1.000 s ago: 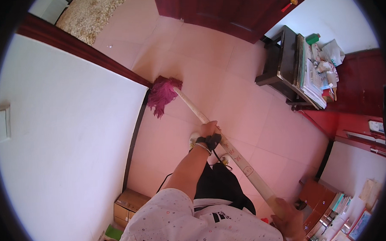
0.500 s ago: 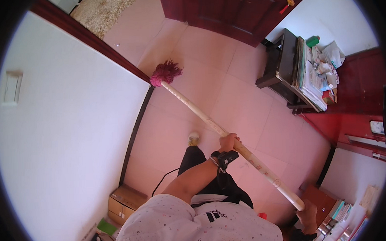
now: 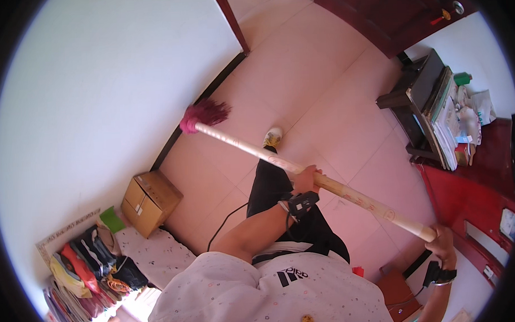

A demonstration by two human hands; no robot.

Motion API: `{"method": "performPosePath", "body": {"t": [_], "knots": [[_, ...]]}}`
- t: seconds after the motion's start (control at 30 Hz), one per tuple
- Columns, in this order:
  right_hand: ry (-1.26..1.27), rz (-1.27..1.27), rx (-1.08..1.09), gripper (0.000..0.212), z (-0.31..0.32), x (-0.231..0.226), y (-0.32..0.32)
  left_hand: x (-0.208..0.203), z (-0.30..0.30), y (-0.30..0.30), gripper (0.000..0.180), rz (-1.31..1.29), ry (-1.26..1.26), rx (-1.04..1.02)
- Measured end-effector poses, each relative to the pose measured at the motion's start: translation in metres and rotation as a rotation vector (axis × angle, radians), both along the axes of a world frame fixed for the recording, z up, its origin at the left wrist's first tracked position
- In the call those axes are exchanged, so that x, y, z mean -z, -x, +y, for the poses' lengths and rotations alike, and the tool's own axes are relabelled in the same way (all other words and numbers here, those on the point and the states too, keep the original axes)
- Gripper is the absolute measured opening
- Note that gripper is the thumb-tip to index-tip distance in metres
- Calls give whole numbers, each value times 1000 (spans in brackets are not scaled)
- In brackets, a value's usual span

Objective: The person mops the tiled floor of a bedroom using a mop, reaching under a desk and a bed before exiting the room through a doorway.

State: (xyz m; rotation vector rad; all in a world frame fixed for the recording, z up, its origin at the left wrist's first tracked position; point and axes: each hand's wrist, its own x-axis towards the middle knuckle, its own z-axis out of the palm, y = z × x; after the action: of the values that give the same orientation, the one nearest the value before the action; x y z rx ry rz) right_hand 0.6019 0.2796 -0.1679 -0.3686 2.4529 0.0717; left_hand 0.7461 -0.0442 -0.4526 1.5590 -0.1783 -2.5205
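A mop with a pale wooden handle [image 3: 361, 200] slants across the view. Its dark pink head [image 3: 207, 113] lies on the floor against the black baseboard of the left wall. My left hand [image 3: 307, 179] is wrapped round the middle of the handle, a black device strapped at its wrist. At the handle's upper end, on the right, my right hand [image 3: 440, 242] is closed round the tip. A strapped device sits on that wrist too.
Pink tiled floor [image 3: 324, 116] spreads ahead. A cardboard box [image 3: 151, 201] stands by the left wall, near folded clothes [image 3: 91, 269]. To the right are a dark stand [image 3: 411, 96] stacked with papers and a red cabinet [image 3: 457, 205]. A dark red door [image 3: 388, 14] stands at the back.
The mop head has moved left and slightly nearer along the wall. My right hand has risen and gone right with the handle's end. The view has turned, bringing the box and clothes further in.
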Motion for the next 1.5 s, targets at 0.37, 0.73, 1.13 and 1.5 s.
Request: {"method": "performPosePath", "body": {"t": [0.37, 0.73, 1.13, 1.5], "knots": [[183, 14, -750, 33, -220, -38, -33, 94, -51, -105, 10, -344, -184, -76], [20, 213, -517, 22, -210, -102, -44, 43, -53, -29, 11, -161, -256, -8], [39, 273, -66, 44, -233, -112, -65, 42, -99, 120, 10, 109, -31, 607], [144, -76, 420, 42, -274, -68, -78, 99, -180, 185, 17, -46, 232, 1070]]}}
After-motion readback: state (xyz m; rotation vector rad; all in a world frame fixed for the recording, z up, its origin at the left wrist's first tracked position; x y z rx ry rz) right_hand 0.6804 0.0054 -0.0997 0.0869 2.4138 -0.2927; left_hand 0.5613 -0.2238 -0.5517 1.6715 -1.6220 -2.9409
